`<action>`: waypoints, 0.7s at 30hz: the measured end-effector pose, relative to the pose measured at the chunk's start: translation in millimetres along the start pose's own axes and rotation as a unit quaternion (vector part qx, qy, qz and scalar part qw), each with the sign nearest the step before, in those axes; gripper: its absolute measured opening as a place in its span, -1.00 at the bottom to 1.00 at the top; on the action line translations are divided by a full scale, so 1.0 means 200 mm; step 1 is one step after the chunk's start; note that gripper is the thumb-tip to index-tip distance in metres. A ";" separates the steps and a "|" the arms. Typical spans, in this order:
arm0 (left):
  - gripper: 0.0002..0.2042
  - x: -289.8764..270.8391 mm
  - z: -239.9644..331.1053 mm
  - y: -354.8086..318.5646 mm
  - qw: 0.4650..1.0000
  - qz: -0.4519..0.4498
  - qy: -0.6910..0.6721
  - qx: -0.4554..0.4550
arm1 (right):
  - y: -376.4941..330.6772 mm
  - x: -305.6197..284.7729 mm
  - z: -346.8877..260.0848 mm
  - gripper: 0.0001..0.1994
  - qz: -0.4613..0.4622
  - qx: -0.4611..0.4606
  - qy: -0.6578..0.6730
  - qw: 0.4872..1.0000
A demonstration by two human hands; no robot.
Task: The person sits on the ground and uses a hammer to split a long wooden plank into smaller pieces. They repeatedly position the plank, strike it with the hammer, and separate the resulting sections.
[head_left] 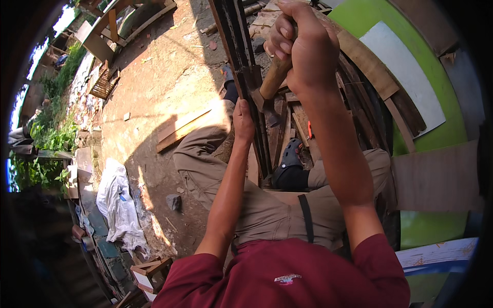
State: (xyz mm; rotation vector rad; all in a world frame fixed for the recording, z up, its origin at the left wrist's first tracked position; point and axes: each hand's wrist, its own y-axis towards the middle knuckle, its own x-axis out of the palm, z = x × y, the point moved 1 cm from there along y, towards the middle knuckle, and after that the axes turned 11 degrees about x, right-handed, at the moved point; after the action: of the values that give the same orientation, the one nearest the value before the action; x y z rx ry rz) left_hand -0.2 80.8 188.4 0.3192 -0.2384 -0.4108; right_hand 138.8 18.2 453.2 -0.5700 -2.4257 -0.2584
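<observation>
My right hand [311, 49], raised at the upper middle, is wrapped round the light wooden handle of a hammer [276, 79]. The hammer's dark metal head points down beside a long, dark wooden beam [233, 43]; whether they touch I cannot tell. That beam runs from the top edge down between my legs. Lower on its left side, my left hand [243, 122] is closed on the beam's edge, its fingers partly hidden behind the wood. A dark clog [290, 155] covers my foot just right of the beam's lower end.
Several dark planks [359, 110] lie to the right, near a white panel [405, 77] and a green sheet [454, 97]. On the dirt ground at left are a pale board [182, 129], a stone [173, 201], a white cloth sack [117, 200] and a slatted crate [102, 82].
</observation>
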 end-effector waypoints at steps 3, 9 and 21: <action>-0.47 -0.02 -0.01 0.00 1.000 0.007 0.003 0.005 | 0.00 0.01 0.01 -0.61 -0.018 0.004 -0.004 1.000; -0.46 -0.08 -0.05 0.06 0.996 0.077 0.027 0.028 | -0.06 -0.08 0.05 -0.60 -0.015 -0.006 -0.026 1.000; -0.30 -0.68 0.24 0.26 0.932 0.347 -0.101 0.032 | -0.27 -1.22 0.53 -0.55 0.201 0.016 -0.145 0.969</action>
State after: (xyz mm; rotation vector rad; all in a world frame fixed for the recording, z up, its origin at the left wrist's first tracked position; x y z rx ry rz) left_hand -116.4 171.5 229.0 0.2361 -0.5446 0.2687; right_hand 231.4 -79.5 217.0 -1.1314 -2.5094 0.0387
